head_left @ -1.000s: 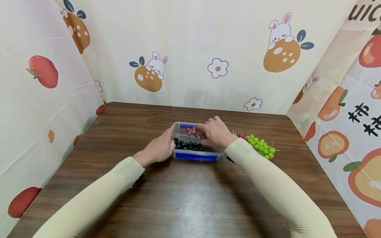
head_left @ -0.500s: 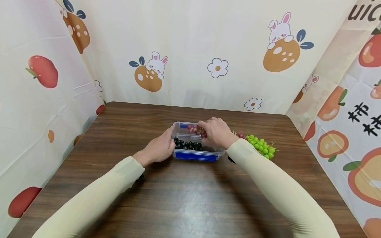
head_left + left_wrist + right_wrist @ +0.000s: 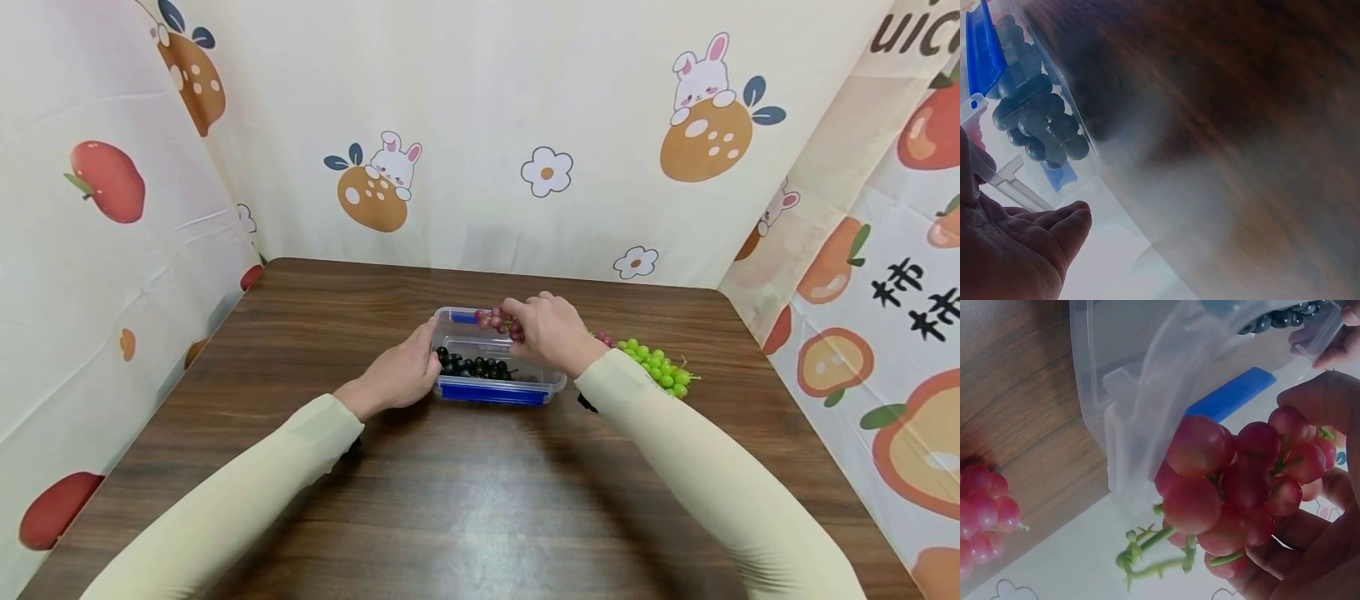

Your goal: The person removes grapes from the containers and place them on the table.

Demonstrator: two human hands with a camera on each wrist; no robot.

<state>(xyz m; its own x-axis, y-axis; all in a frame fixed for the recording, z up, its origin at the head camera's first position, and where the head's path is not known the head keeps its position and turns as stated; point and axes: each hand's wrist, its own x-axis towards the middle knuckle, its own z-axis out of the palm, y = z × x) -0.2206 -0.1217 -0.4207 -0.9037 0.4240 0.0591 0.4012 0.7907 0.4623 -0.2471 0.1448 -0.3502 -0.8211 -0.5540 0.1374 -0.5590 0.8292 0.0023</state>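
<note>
In the head view a clear plastic container [image 3: 491, 392] with blue clips stands lidless on the table. Black grapes [image 3: 474, 367] lie inside it, towards its left and near side. My left hand [image 3: 401, 372] grips the container's left end; in the left wrist view the fingers [image 3: 1063, 228] lie along that end by a clear clip flap. Over the far part of the container, my right hand [image 3: 549, 335] holds a bunch of red grapes [image 3: 497, 320]. Seen from the right wrist, this bunch [image 3: 1241, 481] sits between thumb and fingers, its green stem hanging free, beside the container's wall.
Green grapes [image 3: 658, 367] lie on the wooden table [image 3: 480, 492] right of the container, partly behind the right sleeve. More red grapes [image 3: 604, 338] lie next to them. A printed curtain [image 3: 480, 200] stands behind the table's far edge.
My right hand has raised the red grapes slightly and shifted them a little to the right. The left hand has kept its place on the container.
</note>
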